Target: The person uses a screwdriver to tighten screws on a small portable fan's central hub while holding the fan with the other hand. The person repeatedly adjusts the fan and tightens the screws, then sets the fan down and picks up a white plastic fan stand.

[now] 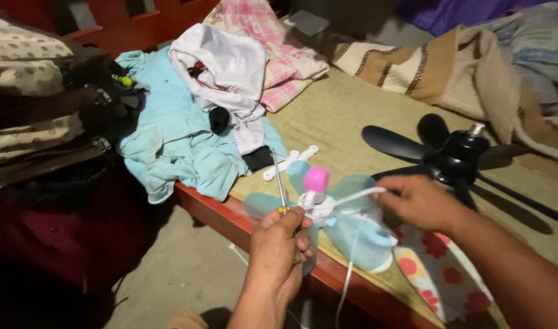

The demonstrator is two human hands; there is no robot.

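left hand [279,244]: grip closed on screwdriver [279,183] | right hand [419,201]: grip held white cable [358,195] | small blue fan [337,219]: bed [327,116] edge, between hands | black fan [452,155]: 2 o'clock of it

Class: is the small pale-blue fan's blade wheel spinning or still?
Spinning: the small pale-blue fan has blades smeared into translucent blur, while its pink hub looks sharp.

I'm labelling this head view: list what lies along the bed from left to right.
Dark bag → light blue garment → white garment → left hand holding screwdriver → small blue fan → right hand → black fan.
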